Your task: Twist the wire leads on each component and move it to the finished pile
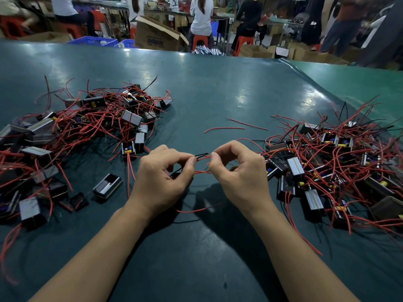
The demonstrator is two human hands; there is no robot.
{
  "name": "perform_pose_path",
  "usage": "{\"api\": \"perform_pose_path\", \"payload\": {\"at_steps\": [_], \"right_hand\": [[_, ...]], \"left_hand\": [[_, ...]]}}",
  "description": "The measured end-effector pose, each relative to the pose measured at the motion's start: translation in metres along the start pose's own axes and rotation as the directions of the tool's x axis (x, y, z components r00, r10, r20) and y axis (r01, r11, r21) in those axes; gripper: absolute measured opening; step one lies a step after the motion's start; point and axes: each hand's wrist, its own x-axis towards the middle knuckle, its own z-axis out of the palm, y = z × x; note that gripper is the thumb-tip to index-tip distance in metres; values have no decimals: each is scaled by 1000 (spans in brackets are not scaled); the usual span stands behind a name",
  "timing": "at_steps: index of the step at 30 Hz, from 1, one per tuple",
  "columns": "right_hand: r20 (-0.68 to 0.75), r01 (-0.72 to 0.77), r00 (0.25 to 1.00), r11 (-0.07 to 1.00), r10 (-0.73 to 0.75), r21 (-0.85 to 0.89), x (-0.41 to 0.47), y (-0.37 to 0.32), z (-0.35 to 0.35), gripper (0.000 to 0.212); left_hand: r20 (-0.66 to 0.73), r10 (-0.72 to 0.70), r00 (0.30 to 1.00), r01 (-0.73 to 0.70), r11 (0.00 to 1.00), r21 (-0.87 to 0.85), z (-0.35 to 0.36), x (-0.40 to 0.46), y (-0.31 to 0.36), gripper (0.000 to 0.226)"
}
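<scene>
Wire leads stretched left-right between left hand and right hand

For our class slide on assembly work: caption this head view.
Left hand and right hand pinch thin red and black wire leads between two component piles.

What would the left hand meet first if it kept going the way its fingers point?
Probably the right hand: the left hand points its fingers rightward along the pinched wire leads, which both hands grip, nearly touching.

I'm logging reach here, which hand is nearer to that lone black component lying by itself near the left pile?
Left. The left hand is just right of the lone component; the right hand is farther right, beyond the left hand.
</scene>
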Motion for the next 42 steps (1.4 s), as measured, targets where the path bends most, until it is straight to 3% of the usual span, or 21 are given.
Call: {"api": "perform_pose_path", "payload": {"at_steps": [21, 27, 30, 34, 42], "right_hand": [[-118, 76, 990, 996, -81, -41, 0, 1, 1, 10], [39, 8, 999, 1000, -8, -4, -1, 5, 5, 10], [15, 30, 999, 998, -30, 53, -1, 4, 5, 3], [3, 59, 998, 995, -60, 79, -1, 1, 4, 11], [20, -59, 998, 988, 57, 142, -1, -2, 7, 14]], "left_hand": [[-16, -87, 996, 86, 995, -40, 1, 0, -2, 12], [-23, -87, 996, 85, 992, -90, 0, -1, -4, 10], [-2, -75, 997, 74, 991, -113, 1, -1, -3, 9], [9, -102, 995, 102, 981, -164, 1, -1, 0, 20], [12, -184, 983, 182, 964, -193, 6, -2, 2, 11]]}}
